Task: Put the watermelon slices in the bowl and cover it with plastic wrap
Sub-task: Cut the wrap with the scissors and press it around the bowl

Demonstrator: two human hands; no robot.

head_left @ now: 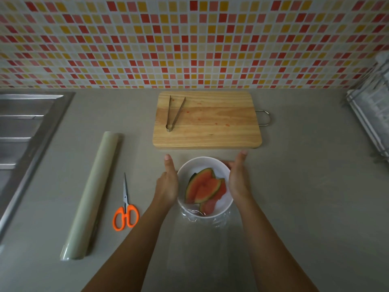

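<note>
Home kitchen, likely: sink [25,123], tiled backsplash [189,39], chopping board [207,121].

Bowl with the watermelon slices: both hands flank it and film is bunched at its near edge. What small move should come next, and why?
Probably press the plastic wrap down around the bowl rim. The watermelon slices already lie inside, the left hand and right hand cup its sides, and the film looks crumpled at the near edge.

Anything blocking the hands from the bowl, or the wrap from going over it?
Nothing visible. The left hand and right hand flank the white bowl of watermelon slices. Plastic wrap is bunched at the near rim; tongs lie on the cutting board.
</note>
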